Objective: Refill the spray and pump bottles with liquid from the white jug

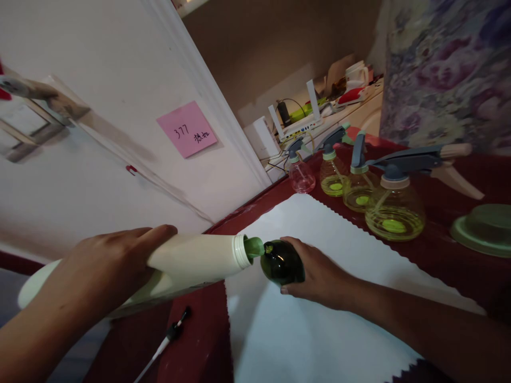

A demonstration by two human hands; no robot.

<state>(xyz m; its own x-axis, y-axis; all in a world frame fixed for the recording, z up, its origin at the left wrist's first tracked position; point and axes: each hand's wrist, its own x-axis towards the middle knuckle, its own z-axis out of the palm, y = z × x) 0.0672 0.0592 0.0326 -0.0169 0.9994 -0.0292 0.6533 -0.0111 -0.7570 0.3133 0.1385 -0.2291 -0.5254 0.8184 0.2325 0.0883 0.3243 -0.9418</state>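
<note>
My left hand is wrapped round a large pale green bottle, tipped nearly level with its threaded mouth to the right. Green liquid comes out of that mouth and meets the small neck of a dark green bottle. My right hand grips this rounded, glossy bottle from the right side, above a white sheet. How full either bottle is stays hidden. On the dark red table, below the large bottle, lies a black pump head with a white tube.
Several clear spray bottles stand at the back right, the nearest holding yellow liquid, the farthest pink. A green lid-like dish is at the right edge. A white router sits behind. A pink note sticks to the white door.
</note>
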